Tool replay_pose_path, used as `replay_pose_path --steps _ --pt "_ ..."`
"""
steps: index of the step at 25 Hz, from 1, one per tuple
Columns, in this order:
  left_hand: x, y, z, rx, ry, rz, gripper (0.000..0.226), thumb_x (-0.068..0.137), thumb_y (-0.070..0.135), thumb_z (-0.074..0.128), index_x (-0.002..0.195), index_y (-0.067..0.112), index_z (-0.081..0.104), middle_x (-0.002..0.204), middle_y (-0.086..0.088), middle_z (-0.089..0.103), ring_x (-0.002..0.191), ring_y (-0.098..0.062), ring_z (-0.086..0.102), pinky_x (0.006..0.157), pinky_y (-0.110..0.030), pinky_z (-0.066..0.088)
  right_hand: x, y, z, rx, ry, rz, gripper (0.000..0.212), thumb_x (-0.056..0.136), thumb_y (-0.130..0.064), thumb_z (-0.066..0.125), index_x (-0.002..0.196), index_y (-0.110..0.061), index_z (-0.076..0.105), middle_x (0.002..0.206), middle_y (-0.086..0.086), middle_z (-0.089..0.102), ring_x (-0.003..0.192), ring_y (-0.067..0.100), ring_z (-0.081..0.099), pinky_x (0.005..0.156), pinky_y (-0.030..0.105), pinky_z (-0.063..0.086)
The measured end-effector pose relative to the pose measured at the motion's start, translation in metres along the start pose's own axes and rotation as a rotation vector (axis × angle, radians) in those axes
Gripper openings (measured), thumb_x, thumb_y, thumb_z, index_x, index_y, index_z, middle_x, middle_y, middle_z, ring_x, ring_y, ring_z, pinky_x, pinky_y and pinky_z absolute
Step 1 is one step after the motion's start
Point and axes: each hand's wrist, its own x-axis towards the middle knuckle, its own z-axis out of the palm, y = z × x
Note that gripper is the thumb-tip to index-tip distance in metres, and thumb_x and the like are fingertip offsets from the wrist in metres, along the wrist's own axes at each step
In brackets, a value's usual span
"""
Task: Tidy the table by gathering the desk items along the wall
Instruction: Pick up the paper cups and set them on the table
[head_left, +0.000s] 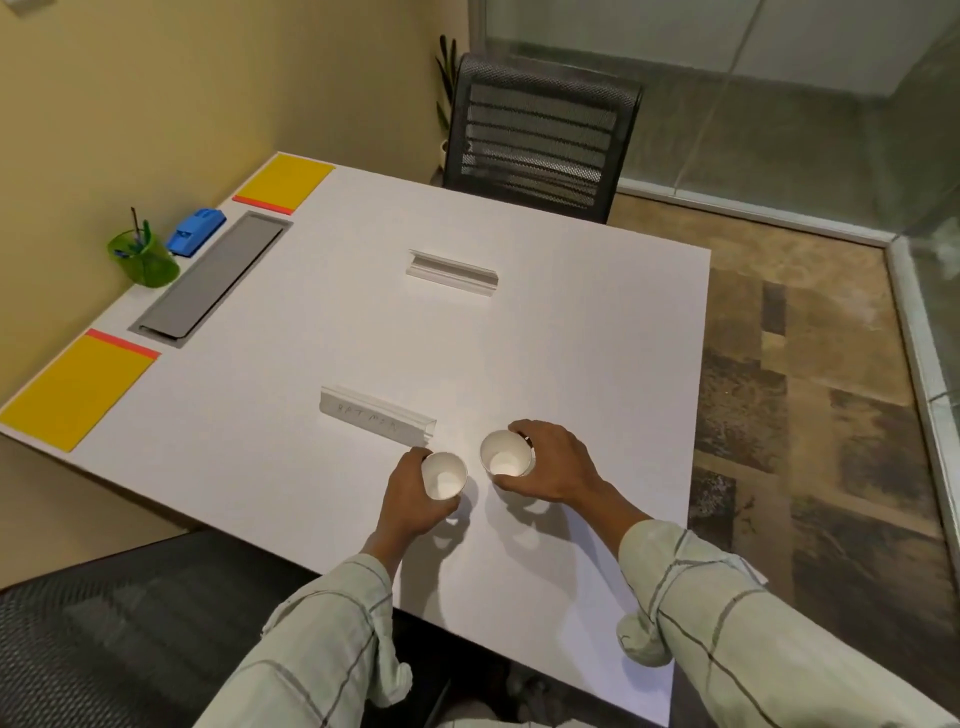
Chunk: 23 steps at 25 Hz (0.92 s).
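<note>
My left hand (415, 501) grips a white paper cup (443, 475) just above the near part of the white table (571, 364). My right hand (553, 465) grips a second white paper cup (505, 453) beside it; both cups are empty and tilted toward me. A clear name stand (377, 414) with faint writing lies just beyond the cups. Another clear name stand (452, 272) lies at mid-table. Along the wall sit a green pen holder (144, 258), a blue stapler (196, 231) and two yellow notepads (283, 183) (75, 389).
A grey cable hatch (213, 278) is set into the table by the wall. A black mesh chair (540, 137) stands at the far side, another chair (130, 623) at the near left. Glass partitions (779, 78) bound the room on the right.
</note>
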Motion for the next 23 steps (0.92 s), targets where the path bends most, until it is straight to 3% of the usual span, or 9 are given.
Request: replay_pose_path --steps 8,12,15,23 --pt "-0.004 -0.006 0.014 0.037 -0.078 -0.011 0.064 0.056 0.026 0.087 0.109 0.011 0.054 0.106 -0.005 0.058 0.099 -0.028 0.060 0.079 -0.033 0.048 -0.005 0.016 -0.007 -0.020 0.037 0.017 0.075 0.063 -0.059 0.079 0.126 -0.026 0.057 0.123 -0.008 0.066 0.109 0.019 0.063 0.090 0.037 0.054" --pt "-0.011 -0.004 0.007 0.132 -0.099 -0.032 0.102 0.054 0.048 0.087 0.136 0.012 0.039 0.133 -0.002 0.048 0.124 -0.023 0.048 0.096 -0.039 0.048 -0.012 0.016 -0.009 -0.007 0.064 0.005 0.075 0.064 -0.057 0.081 0.127 -0.024 0.057 0.124 -0.006 0.066 0.110 0.020 0.063 0.091 0.039 0.054" --pt "-0.005 0.009 -0.008 0.254 -0.059 0.138 0.116 0.051 0.058 0.085 0.142 0.008 0.035 0.140 -0.007 0.045 0.129 -0.028 0.044 0.098 -0.043 0.048 -0.019 0.017 -0.016 0.003 0.107 0.008 0.073 0.064 -0.056 0.081 0.125 -0.024 0.058 0.122 -0.005 0.067 0.107 0.020 0.063 0.089 0.039 0.055" --pt "0.004 0.100 -0.003 0.403 -0.072 0.453 0.118 0.056 0.073 0.075 0.146 0.010 0.031 0.147 -0.009 0.039 0.133 -0.027 0.039 0.105 -0.045 0.042 -0.056 0.045 -0.054 0.091 0.255 0.020 0.075 0.059 -0.064 0.079 0.121 -0.027 0.059 0.117 -0.007 0.068 0.103 0.017 0.064 0.084 0.032 0.055"
